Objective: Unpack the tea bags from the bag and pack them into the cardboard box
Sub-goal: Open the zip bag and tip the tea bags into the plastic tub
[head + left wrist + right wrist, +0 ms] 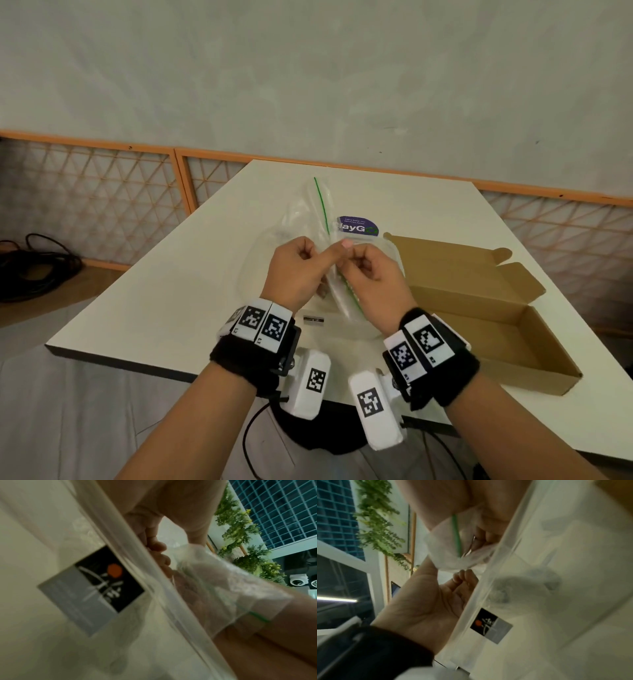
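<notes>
Over the middle of the white table (164, 274) I hold up a clear zip bag (303, 209) with a green zip strip (322, 205) and a purple label (358, 226). My left hand (296, 270) and right hand (371, 274) meet at its mouth, each pinching a plastic edge. The left wrist view shows my left fingers (157, 547) curled on the film. The right wrist view shows my right fingers (481, 534) wrapped in plastic near the green strip (456, 534). A grey and black tea bag (92, 591) (491, 625) with an orange dot shows through the plastic. The open cardboard box (496, 329) lies to the right, apparently empty.
The box's lid flap (445, 253) lies open toward the bag. Black cables (34, 267) lie on the floor at the left. An orange-framed lattice partition (102, 205) runs behind the table. The near table edge (154, 363) is just ahead of my wrists.
</notes>
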{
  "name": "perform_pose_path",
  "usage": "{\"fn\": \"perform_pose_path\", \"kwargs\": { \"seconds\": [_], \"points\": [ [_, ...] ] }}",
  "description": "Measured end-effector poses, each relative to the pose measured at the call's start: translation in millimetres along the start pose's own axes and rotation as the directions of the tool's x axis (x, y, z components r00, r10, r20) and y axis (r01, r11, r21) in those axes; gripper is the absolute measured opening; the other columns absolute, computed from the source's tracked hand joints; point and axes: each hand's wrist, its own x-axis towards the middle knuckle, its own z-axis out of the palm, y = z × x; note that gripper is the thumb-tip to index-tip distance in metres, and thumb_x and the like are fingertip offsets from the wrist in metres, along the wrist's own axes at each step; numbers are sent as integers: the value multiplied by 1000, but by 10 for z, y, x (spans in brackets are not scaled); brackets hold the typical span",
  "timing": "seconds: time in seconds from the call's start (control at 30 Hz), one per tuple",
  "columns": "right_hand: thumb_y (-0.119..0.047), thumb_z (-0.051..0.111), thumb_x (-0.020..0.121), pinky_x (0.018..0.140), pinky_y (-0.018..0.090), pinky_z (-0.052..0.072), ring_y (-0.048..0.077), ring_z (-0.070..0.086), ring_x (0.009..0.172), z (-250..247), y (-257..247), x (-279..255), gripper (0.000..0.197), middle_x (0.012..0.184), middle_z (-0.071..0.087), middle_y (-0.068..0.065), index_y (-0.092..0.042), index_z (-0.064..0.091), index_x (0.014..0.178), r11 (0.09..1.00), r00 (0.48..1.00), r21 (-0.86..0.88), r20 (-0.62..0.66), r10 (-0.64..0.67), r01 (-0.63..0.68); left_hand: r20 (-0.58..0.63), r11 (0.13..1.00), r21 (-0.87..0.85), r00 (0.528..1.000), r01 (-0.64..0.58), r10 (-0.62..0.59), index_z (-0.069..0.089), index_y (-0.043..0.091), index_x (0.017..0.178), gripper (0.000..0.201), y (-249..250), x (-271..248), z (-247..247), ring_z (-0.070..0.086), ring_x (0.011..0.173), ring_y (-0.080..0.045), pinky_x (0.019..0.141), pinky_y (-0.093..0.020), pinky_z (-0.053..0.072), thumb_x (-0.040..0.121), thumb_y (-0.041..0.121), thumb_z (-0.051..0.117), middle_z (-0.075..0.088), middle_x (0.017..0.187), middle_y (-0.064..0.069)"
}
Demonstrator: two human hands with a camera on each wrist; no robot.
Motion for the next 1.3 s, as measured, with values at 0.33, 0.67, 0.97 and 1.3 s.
{"fn": "perform_pose_path", "kwargs": {
  "seconds": [0.33,0.67,0.97,1.3],
  "points": [
    [-7,65,82,69,21,45,7,52,68,-44,36,107,21,71,57,-9,-22,55,72,990,998,-131,-28,-58,53,-112,1000,-21,994,-20,17,66,16,71,12,-16,25,-66,53,49,-4,57,-23,46,80,20,75,58,55,9],
    [-12,69,81,80,32,53,6,61,85,-54,58,36,16,80,64,-10,-24,59,75,990,996,-116,30,-81,84,-70,996,-92,997,17,-23,65,13,75,10,-28,-32,63,64,65,-11,57,-19,50,81,12,72,64,73,-1],
    [-5,72,77,72,14,50,1,62,72,-98,-32,85,17,80,67,-1,-16,65,89,995,998,82,22,58,-60,122,960,-224,982,170,-145,69,12,80,2,19,-58,-57,67,79,-8,71,-18,52,82,12,70,71,81,-1],
    [-5,67,81,92,46,50,29,62,82,-119,-76,147,9,85,69,22,-1,72,75,913,962,327,-40,270,-243,159,807,-513,957,291,-244,54,12,76,18,26,-23,-71,67,64,-7,65,-18,56,91,3,55,71,78,-2]
  ]
}}
